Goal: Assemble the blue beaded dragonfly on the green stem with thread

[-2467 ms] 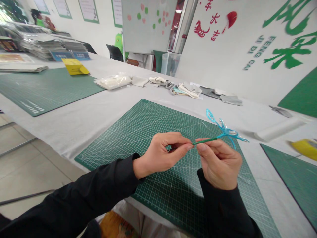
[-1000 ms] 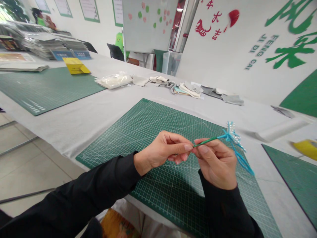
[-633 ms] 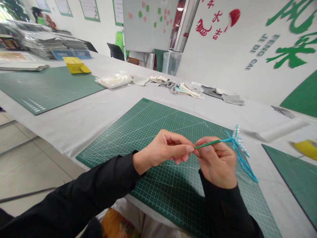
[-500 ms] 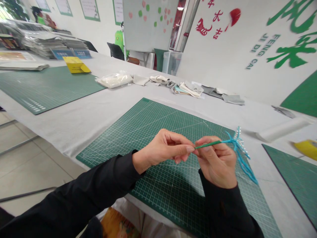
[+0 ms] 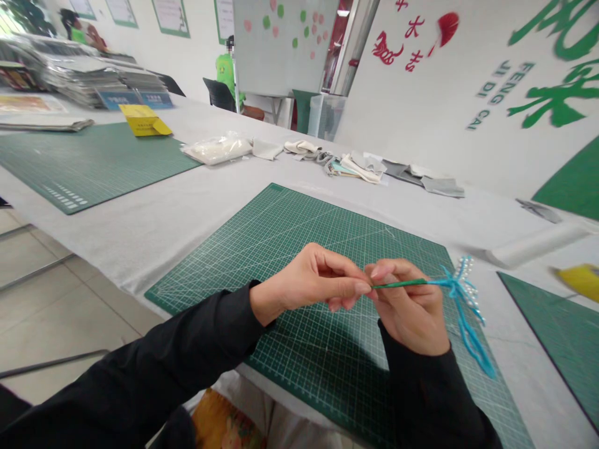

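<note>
Left grip [image 5: 311,280] tight on tip of green stem [image 5: 402,283], right grip [image 5: 416,315] against it, closure unclear, blue beaded top [image 5: 461,288] beyond.

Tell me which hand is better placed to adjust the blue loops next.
Probably the right hand: it is beside the green stem, nearer the blue loops. The left hand is farther off, pinching the stem's opposite end.

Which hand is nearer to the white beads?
The right. The right hand is at the green stem, just left of the beads; the left hand pinches the stem's far end.
</note>
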`<state>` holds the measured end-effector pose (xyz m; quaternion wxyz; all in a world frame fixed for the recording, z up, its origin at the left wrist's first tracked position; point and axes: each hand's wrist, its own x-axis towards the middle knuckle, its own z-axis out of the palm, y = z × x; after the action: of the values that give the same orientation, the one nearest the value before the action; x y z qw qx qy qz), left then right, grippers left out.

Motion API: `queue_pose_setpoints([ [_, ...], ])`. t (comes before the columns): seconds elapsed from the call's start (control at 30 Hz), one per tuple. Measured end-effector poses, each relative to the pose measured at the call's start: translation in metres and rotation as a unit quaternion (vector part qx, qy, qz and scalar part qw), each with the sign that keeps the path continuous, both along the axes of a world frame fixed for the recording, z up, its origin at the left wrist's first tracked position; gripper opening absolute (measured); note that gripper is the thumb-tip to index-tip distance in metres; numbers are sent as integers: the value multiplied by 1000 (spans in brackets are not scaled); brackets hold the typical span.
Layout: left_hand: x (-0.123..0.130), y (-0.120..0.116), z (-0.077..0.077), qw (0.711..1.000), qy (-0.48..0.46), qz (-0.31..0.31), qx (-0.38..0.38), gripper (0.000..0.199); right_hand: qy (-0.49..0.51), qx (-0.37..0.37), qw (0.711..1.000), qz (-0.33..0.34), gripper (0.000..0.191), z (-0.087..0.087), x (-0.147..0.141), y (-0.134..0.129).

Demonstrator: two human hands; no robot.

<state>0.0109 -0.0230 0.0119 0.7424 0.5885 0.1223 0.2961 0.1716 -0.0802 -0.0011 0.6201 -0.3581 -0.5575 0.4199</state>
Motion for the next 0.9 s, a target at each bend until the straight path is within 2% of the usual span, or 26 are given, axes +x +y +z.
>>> queue_pose_setpoints([
  [0.27,-1,1,-1,1000,2,-11,10,17,-26,-1,999,-39,5,-9,9,0],
  [0.57,0,1,0,1000,-8,3,22,14,-18,2,997,-76,3,-8,7,1],
  [0.9,2,-1,0,996,-19,54,61,17,0,21,994,-108,6,0,0,0],
])
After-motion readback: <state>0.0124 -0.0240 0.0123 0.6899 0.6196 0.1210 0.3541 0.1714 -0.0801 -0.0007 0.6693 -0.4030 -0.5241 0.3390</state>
